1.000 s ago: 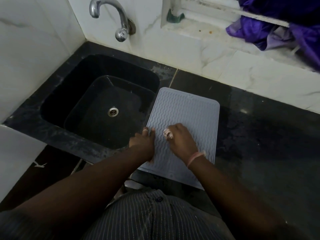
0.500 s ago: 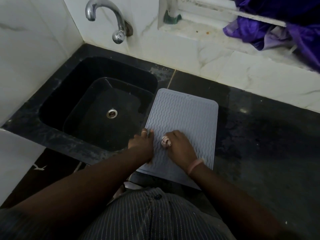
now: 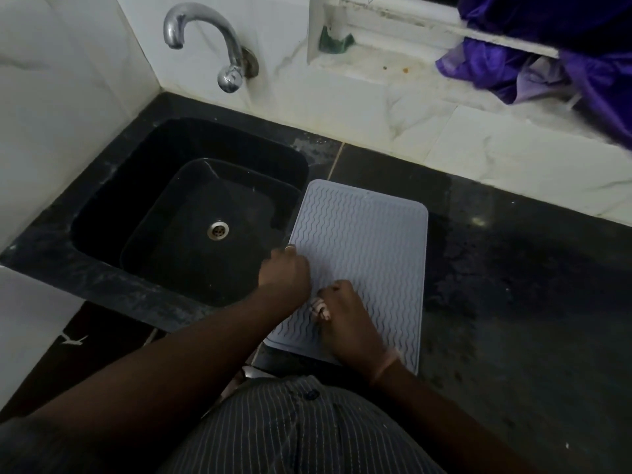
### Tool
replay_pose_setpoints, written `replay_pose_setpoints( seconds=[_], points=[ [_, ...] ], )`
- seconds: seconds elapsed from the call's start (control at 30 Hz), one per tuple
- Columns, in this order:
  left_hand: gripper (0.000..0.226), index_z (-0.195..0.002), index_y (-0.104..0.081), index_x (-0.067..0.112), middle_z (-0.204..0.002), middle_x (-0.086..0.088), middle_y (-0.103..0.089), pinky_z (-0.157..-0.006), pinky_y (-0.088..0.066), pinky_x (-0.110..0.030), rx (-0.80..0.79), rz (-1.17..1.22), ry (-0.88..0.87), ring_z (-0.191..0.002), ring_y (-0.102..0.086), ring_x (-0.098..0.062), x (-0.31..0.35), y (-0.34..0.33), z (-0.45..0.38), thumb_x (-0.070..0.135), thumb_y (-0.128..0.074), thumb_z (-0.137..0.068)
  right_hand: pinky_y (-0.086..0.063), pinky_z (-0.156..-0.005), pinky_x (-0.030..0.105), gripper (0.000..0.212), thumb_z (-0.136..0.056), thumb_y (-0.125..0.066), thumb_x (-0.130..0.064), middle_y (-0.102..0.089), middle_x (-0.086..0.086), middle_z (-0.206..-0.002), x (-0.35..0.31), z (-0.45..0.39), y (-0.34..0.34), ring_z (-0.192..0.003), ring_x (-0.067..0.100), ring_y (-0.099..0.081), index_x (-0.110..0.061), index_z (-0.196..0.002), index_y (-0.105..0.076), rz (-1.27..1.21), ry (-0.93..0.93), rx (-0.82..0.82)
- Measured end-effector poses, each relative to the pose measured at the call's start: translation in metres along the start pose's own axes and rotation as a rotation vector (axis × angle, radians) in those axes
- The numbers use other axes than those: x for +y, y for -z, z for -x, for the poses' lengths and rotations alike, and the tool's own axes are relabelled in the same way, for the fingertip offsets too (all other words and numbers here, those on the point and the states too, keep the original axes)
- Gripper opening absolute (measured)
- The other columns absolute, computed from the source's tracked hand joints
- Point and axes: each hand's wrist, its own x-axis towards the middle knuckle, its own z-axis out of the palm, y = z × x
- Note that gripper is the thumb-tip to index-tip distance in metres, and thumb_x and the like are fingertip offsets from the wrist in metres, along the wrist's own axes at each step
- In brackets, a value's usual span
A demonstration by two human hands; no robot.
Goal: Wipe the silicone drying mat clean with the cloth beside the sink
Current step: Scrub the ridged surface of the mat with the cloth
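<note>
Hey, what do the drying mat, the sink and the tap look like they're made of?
Mat: looks like matte grey silicone or rubber, going by its wavy moulded ridges and rounded corners. Sink: glossy black, possibly stone composite or coated; the dim light leaves it open. Tap: polished metal, likely chrome-plated, with bright reflections.

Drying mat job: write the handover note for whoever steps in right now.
Left hand: rests on the mat's left edge by the sink, holding nothing visible.
Right hand: closed on a small bunched cloth, pressed to the mat's near half.
Silicone drying mat: lies flat on the dark counter, right of the sink.
Done: cloth in hand and on the mat.
Left: wipe the rest of the mat; how much is clean cannot be told.
</note>
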Motion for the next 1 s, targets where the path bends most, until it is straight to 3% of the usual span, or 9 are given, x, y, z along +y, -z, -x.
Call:
replay_pose_setpoints(
  seconds=[0.13, 0.4, 0.57, 0.77, 0.93, 1.0],
  points=[
    [0.066, -0.154, -0.035, 0.015, -0.156, -0.011, -0.036, -0.109, -0.044, -0.049, 0.008, 0.082, -0.141, -0.140, -0.038, -0.034, 0.002, -0.005, -0.030, 0.018, -0.062, -0.094, -0.050, -0.081, 0.043, 0.028, -0.084, -0.050, -0.023, -0.047, 0.003, -0.119, 0.002, 0.002, -0.007, -0.095, 0.021, -0.053, -0.018, -0.110, -0.061, 0.006, -0.027, 0.018],
    [0.057, -0.145, -0.050, 0.016, -0.150, -0.010, -0.038, -0.099, -0.053, -0.048, -0.036, -0.110, -0.172, -0.131, -0.045, -0.035, 0.001, -0.001, -0.053, 0.024, -0.070, -0.092, -0.051, -0.086, 0.041, 0.034, -0.085, -0.060, -0.011, -0.053, 0.006, -0.121, 0.019, -0.025, 0.006, -0.100, 0.025, -0.055, -0.016, -0.119, -0.061, 0.065, -0.027, 0.045],
    [0.060, -0.147, -0.047, 0.016, -0.147, -0.010, -0.041, -0.092, -0.057, -0.046, 0.003, -0.076, -0.192, -0.128, -0.048, -0.035, -0.002, -0.004, -0.055, 0.022, -0.071, -0.092, -0.051, -0.084, 0.042, 0.034, -0.082, -0.065, -0.007, -0.056, 0.008, -0.115, 0.035, -0.073, 0.026, -0.098, 0.026, -0.056, -0.016, -0.115, -0.064, 0.144, -0.026, 0.062],
    [0.054, -0.146, -0.050, 0.016, -0.153, -0.013, -0.038, -0.097, -0.055, -0.046, -0.012, -0.101, -0.205, -0.127, -0.053, -0.035, 0.000, 0.004, -0.059, 0.019, -0.067, -0.094, -0.050, -0.084, 0.037, 0.029, -0.085, -0.070, -0.017, -0.055, 0.006, -0.111, 0.046, -0.110, 0.034, -0.095, 0.022, -0.055, -0.018, -0.113, -0.062, 0.189, -0.060, 0.109],
    [0.039, -0.125, -0.066, 0.013, -0.134, -0.012, -0.055, -0.098, -0.055, -0.045, -0.136, 0.050, -0.084, -0.118, -0.060, -0.032, 0.008, 0.027, -0.080, 0.025, -0.074, -0.089, -0.051, -0.084, 0.036, 0.025, -0.092, -0.063, -0.019, -0.056, 0.006, -0.114, 0.036, -0.086, 0.027, -0.097, 0.021, -0.054, -0.017, -0.116, -0.062, 0.169, -0.040, 0.115],
    [0.043, -0.130, -0.061, 0.014, -0.130, -0.012, -0.059, -0.098, -0.054, -0.046, -0.129, 0.077, -0.045, -0.120, -0.059, -0.032, 0.006, 0.038, -0.089, 0.025, -0.072, -0.091, -0.050, -0.085, 0.038, 0.029, -0.091, -0.059, -0.017, -0.056, 0.007, -0.117, 0.029, -0.062, 0.022, -0.100, 0.023, -0.054, -0.015, -0.120, -0.062, 0.123, 0.030, 0.052]
  ],
)
